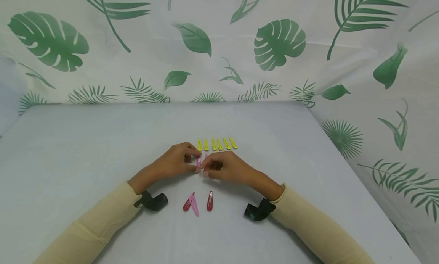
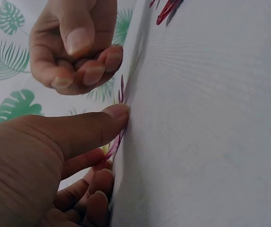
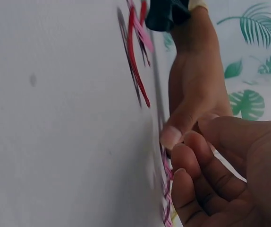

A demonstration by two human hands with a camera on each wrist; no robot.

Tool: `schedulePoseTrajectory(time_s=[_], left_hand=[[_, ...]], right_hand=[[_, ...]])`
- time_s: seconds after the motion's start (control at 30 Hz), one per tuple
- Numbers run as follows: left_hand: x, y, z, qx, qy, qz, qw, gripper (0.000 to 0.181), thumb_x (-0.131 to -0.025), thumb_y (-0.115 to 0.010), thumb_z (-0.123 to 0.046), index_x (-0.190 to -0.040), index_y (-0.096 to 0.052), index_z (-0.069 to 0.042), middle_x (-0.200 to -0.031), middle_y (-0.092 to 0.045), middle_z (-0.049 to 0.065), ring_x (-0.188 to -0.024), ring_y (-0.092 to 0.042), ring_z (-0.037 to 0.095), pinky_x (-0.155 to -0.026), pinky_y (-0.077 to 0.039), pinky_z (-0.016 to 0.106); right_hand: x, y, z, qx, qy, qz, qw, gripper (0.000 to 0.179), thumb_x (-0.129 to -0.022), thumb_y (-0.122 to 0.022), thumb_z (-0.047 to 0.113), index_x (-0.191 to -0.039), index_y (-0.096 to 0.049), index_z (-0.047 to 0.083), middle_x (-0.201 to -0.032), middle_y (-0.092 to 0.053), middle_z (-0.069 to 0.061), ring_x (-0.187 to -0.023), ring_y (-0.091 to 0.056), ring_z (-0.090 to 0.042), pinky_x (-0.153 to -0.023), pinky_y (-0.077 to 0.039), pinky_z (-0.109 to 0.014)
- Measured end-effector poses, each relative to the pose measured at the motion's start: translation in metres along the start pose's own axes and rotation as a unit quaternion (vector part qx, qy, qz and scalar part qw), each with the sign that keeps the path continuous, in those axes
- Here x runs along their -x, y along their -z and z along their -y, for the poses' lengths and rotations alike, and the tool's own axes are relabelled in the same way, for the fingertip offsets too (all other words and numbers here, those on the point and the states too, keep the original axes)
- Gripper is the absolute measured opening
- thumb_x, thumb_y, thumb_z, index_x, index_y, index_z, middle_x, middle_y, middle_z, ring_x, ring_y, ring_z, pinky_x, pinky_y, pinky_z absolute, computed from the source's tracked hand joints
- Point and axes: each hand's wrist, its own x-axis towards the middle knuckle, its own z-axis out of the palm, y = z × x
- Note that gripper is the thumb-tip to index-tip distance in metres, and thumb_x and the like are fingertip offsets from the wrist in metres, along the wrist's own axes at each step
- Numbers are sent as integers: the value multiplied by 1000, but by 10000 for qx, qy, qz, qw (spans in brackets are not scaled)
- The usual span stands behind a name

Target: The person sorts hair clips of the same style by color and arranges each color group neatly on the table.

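Note:
My left hand holds a pink snap hair clip at the table surface, thumb at its near end and a fingertip at its far end. Just to the right is my right hand, its fingers loosely curled with nothing visible between them. Behind its fingers shows the tip of another pink clip; the right wrist view has more pink clips along the table, partly covered by the fingers. Beyond the hands, several yellow hair clips stand side by side in a row.
Nearer the body, a pink clip lies across a dark red clip. Another red clip lies separately to their right. A white cloth covers the table. Leaf-patterned sheeting rises behind and at the right.

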Motion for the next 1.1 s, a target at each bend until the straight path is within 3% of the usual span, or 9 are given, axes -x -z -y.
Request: schedulePoseTrajectory(time_s=[0.17,0.57,0.83,1.1], left_hand=[[1,0,-1,-22,-95,-18,10000,38,-82,-78,-8,-118,-70,0,-101,-59,5,-82,-52,16,-71,-46,30],[1,2,1,10,-88,38,10000,40,-80,-78,-6,-119,-69,0,-103,-59,6,-81,-53,15,-70,-45,29],[0,0,6,74,-112,8,9999,42,-79,-80,-9,-119,-69,-1,-102,-58,4,-80,-53,14,-71,-46,29],[0,1,5,25,-136,14,9999,40,-80,-77,-7,-119,-69,-1,-103,-58,5,-81,-52,15,-72,-46,30]], right_hand=[[2,-10,6,-229,330,341,9986,17,-88,-72,4,-105,-71,4,-92,-69,-2,-80,-60,-9,-75,-52,-27],[5,-21,15,-151,426,989,9941,21,-88,-72,4,-109,-70,6,-100,-68,2,-84,-60,-4,-81,-51,-24],[5,-27,20,-45,75,1358,9907,25,-88,-72,6,-113,-69,8,-91,-66,4,-75,-58,-3,-72,-49,-22],[5,-31,28,704,-78,1506,9861,28,-86,-77,17,-114,-71,15,-104,-56,9,-89,-49,-7,-77,-46,-20]])
